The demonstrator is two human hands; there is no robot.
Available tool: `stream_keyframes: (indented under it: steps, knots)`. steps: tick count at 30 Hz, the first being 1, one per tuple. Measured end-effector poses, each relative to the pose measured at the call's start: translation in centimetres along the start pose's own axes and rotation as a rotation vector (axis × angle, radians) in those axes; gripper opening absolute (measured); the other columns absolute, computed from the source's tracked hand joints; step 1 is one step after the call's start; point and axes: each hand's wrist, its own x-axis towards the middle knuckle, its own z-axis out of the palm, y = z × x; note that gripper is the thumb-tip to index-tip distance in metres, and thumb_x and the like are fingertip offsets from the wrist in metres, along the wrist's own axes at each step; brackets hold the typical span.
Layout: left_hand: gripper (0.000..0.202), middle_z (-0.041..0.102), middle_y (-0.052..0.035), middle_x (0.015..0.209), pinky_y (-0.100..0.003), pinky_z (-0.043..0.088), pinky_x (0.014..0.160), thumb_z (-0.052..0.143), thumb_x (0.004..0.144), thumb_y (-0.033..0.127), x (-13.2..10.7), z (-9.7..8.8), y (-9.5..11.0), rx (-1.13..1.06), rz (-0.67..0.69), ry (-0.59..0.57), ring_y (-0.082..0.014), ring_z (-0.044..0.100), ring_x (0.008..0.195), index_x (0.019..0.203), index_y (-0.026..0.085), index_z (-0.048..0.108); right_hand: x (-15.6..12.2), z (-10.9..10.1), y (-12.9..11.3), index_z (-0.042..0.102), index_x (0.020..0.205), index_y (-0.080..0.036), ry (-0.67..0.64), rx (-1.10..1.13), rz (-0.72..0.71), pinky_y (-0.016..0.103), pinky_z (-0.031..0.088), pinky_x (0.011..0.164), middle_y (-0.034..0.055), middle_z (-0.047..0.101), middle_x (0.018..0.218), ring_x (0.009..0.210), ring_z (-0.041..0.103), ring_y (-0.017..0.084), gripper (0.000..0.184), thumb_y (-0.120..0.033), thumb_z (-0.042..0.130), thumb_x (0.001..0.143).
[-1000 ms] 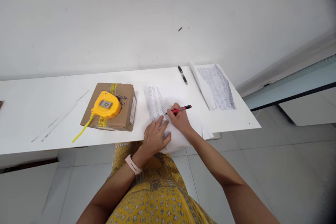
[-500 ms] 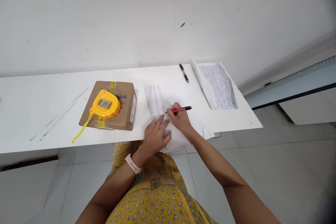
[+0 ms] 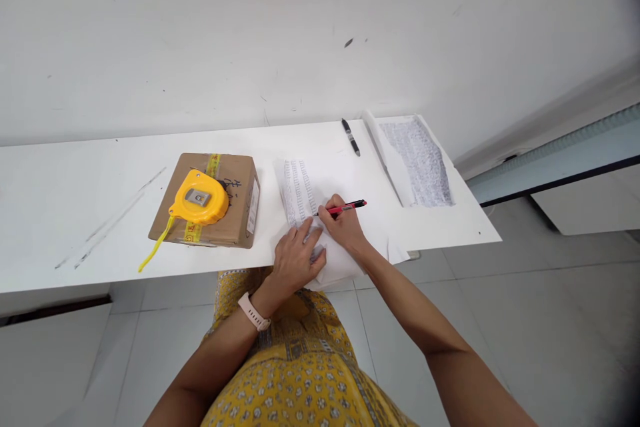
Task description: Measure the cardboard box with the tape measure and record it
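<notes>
My right hand is closed around a red and black pen, its tip down at the white paper. Columns of small handwriting run along the paper's left part, ending near the pen tip. My left hand lies with fingers spread over the lower left of the paper, pressing on it and holding nothing. The paper's lower edge hangs past the front of the white table. A pale pink band circles my left wrist.
To the left sits a taped cardboard box with a yellow tape measure on top. A black pen lies behind the paper. At the right, a densely written stack of paper rests near the table's end. A wall rises behind.
The view has shifted very slightly. Both hands stay in place, the pen still at the same spot on the paper.
</notes>
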Motion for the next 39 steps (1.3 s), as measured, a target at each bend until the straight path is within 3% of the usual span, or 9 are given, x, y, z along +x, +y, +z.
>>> stream_keyframes:
  steps: [39]
  knots:
    - [0.040, 0.057, -0.0073, 0.148, -0.044, 0.056, 0.089, 0.061, 0.091, 0.033, -0.03, -0.06, 0.01, -0.008, -0.001, 0.000, -0.0288, 0.064, 0.110, 0.129, 0.022, 0.064, -0.05, -0.13, -0.13, 0.038, 0.069, -0.026, 0.061, 0.008, 0.026, 0.031, 0.035, 0.059, -0.0051, 0.043, 0.058, 0.056, 0.043, 0.016, 0.024, -0.033, 0.054, 0.085]
